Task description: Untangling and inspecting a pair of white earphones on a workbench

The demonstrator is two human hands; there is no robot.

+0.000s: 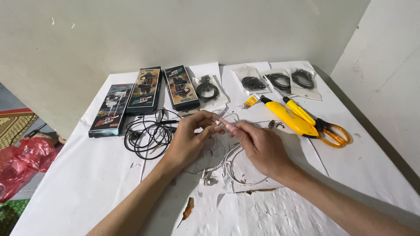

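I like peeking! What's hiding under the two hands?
Under the left hand and right hand loops a white earphone cable on white paper. The part beneath the palms is covered.

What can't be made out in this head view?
- What the fingertips of the left hand and right hand pinch: a small white piece on the white cable, too small and covered by fingers.
- Small dark part beside the yellow tool: too small to identify.
- Orange-handled scissors: blades hidden behind the yellow tool.
- Red plastic bag: cut off by the left edge.
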